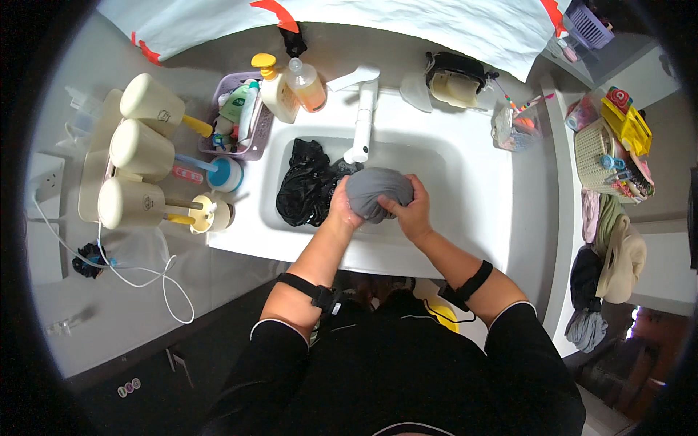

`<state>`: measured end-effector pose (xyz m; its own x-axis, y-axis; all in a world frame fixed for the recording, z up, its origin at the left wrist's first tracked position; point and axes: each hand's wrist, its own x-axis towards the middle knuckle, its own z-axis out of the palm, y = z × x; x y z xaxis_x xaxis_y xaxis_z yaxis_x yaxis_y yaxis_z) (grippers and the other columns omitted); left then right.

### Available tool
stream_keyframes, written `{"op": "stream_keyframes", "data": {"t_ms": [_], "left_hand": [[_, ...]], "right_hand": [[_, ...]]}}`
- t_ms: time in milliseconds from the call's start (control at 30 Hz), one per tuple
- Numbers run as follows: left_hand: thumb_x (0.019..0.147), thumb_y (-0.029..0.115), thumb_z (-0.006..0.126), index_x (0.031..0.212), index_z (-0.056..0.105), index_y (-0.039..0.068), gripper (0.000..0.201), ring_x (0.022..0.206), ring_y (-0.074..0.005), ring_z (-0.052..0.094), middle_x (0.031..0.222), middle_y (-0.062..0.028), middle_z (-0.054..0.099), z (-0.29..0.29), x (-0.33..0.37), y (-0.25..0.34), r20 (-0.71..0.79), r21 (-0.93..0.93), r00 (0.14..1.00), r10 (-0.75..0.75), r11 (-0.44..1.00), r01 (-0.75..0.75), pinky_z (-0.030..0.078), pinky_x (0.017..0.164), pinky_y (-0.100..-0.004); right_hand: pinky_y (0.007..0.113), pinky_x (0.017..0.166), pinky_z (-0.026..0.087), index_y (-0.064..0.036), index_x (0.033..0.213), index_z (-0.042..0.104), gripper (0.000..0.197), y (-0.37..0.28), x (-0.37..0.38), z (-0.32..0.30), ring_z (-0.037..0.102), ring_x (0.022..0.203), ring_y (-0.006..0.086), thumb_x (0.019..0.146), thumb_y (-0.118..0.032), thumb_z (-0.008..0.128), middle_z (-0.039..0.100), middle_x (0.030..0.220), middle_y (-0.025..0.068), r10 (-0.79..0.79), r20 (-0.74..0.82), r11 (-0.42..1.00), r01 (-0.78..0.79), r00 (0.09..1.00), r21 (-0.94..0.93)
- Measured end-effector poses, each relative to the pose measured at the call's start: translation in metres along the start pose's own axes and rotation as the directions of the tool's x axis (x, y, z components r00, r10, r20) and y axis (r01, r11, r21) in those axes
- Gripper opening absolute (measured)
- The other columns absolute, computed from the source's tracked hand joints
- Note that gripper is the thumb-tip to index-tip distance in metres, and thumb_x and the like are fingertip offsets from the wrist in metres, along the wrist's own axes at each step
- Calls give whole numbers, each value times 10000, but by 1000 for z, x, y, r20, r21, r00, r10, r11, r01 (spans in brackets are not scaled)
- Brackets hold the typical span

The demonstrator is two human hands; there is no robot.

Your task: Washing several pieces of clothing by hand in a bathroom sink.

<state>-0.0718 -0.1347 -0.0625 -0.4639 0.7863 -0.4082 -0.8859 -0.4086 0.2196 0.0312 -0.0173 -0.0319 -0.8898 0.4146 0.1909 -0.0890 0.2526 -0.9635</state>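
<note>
A bundled grey cloth is held between my two hands over the white sink basin. My left hand cups its left side, fingers mostly hidden by the bundle. On the right, my right hand wraps the cloth with the thumb pressed on top. The white faucet hangs just above and behind the bundle. Wet black cloth lies heaped in the left part of the basin, left of my left hand. Whether water is running cannot be made out.
Behind the basin stand a yellow-topped pump bottle and a clear bottle of amber liquid. A purple basket of tubes sits left. Cream cups hang on the left wall. A clear container stands right; cloths hang beyond.
</note>
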Motion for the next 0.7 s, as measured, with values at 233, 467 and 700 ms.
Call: {"op": "stream_keyframes", "data": {"t_ms": [233,467,700], "left_hand": [[871,242,449,1042,524,-9,313,883,-296,587,982,-146,592,4,31,-31,-265,28,948,178,984,-177,478,809,-424],[760,81,574,960,513,46,212,705,-200,562,827,-75,559,20,38,-46,-223,784,719,658,560,-269,489,638,-363],[826,231,485,1046,555,36,302,906,-256,585,1032,-122,588,-12,49,-25,-238,111,971,-39,992,67,477,801,-412]], "right_hand": [[298,748,461,9,1002,537,512,24,4,6,553,857,165,690,-336,752,582,935,92,593,-285,704,-313,753,637],[307,787,451,-1,1020,552,458,52,2,3,550,888,183,731,-319,710,577,977,80,727,-107,384,-273,678,882],[330,798,447,12,1040,544,533,28,8,-7,548,905,209,717,-379,710,569,978,91,648,-195,720,-509,736,471]]}}
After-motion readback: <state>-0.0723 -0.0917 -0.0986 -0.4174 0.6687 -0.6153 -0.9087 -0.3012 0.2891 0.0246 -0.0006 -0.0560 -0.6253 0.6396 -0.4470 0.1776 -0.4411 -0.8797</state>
